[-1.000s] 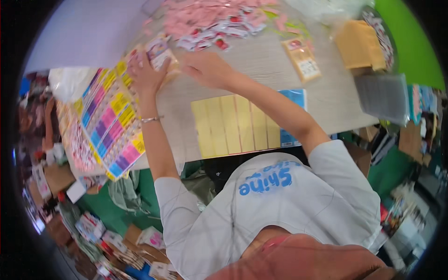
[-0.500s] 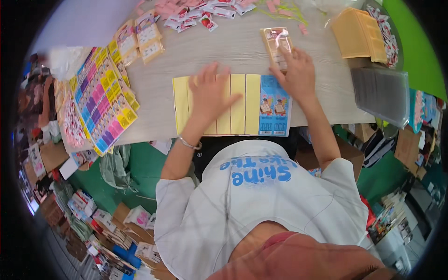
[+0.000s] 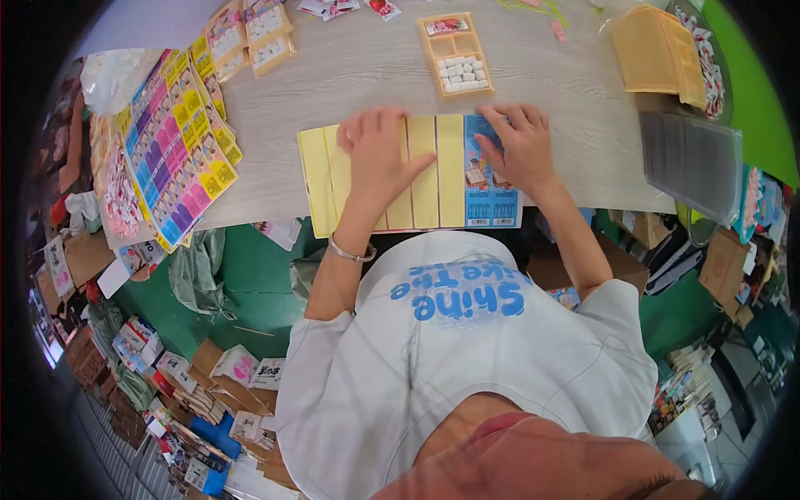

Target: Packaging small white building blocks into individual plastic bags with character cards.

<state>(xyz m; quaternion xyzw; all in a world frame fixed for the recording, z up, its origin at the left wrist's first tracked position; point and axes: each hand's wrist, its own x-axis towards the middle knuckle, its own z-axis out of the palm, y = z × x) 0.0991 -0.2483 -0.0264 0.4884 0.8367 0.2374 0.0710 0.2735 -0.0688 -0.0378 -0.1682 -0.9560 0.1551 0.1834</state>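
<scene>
A sheet with yellow strips (image 3: 423,179) and a blue printed band (image 3: 492,204) on its right side lies at the table's near edge. My left hand (image 3: 379,158) rests on the yellow part, fingers stretched out and thumb spread to the right. My right hand (image 3: 523,152) lies over the blue band's upper part, thumb and fingers apart, fingertips by the far edge. Beyond the sheet sits a small cream compartment tray (image 3: 457,43) holding white pellet-like pieces and a red-and-white sachet. Neither hand touches the tray.
Colourful printed sheets (image 3: 179,150) are stacked at left, near filled trays (image 3: 268,37). Loose sachets (image 3: 333,8) lie at the far edge. At right stand nested cream trays (image 3: 654,54), a bowl of sachets (image 3: 700,50) and a stack of clear plastic pieces (image 3: 692,162).
My right hand has left the cream tray and come back onto the sheet's blue band. The tray now sits farther away and to the left. My left hand stays on the yellow part.
</scene>
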